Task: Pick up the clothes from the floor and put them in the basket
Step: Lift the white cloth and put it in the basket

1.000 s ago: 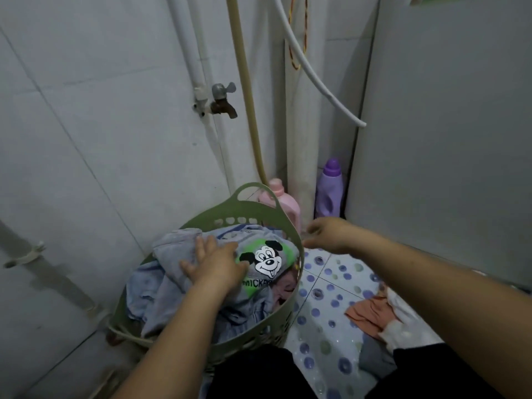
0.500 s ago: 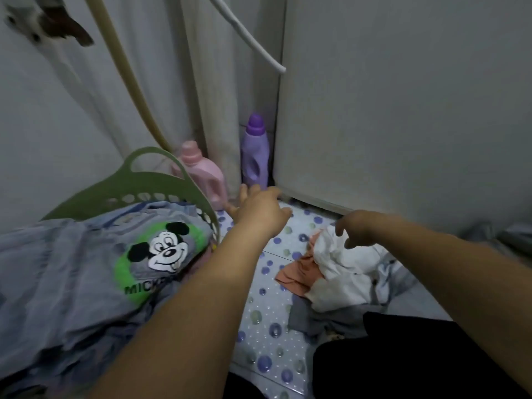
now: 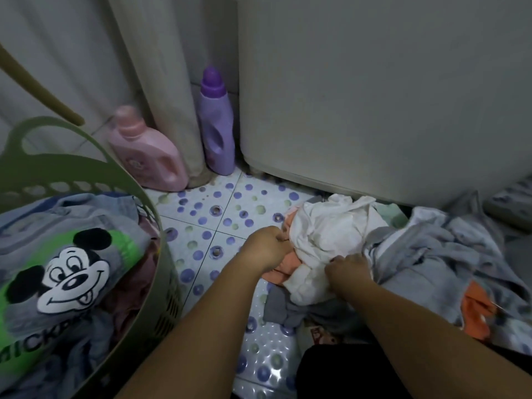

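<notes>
L hand (image 3: 266, 249) & R hand (image 3: 347, 269) fingers both curled, clamped on crumpled soft white cloth (image 3: 325, 240) on dotted floor (image 3: 207, 223); perforated green basket (image 3: 161, 283) sat left.

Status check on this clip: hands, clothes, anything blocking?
Left hand and right hand grip white garment on floor. Basket part-filled. Nothing blocking.

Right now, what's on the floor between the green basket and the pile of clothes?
Only bare dotted floor tile lies between the green basket and the pile of clothes, as the head view shows.
</notes>
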`<state>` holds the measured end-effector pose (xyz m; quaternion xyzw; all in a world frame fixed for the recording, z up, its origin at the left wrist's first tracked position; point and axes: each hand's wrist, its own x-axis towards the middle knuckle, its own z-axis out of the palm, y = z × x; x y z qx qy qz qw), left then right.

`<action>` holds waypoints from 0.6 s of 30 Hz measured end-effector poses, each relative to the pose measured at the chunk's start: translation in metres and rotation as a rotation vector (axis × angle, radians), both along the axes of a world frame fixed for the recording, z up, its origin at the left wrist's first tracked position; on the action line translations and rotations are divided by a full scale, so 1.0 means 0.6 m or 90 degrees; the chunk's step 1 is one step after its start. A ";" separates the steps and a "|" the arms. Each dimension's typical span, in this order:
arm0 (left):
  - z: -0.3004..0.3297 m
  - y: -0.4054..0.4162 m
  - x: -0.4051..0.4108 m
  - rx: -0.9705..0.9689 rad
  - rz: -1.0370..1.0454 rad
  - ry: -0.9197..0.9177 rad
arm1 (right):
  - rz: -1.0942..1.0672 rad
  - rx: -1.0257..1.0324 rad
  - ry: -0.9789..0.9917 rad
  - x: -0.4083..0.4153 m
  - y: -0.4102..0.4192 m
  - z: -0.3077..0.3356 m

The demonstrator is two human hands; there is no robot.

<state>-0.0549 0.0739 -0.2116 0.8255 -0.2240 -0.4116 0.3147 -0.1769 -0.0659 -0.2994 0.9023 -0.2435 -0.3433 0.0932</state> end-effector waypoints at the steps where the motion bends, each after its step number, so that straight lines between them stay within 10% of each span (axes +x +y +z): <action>1: -0.004 0.000 0.001 0.003 0.009 0.014 | -0.022 0.017 -0.017 0.005 -0.005 -0.001; 11: -0.006 0.015 0.004 -0.100 0.152 0.052 | -0.385 0.509 -0.684 0.176 0.004 0.198; 18: 0.021 0.025 -0.013 -0.214 0.220 0.080 | -0.287 0.654 -0.895 0.212 0.077 0.401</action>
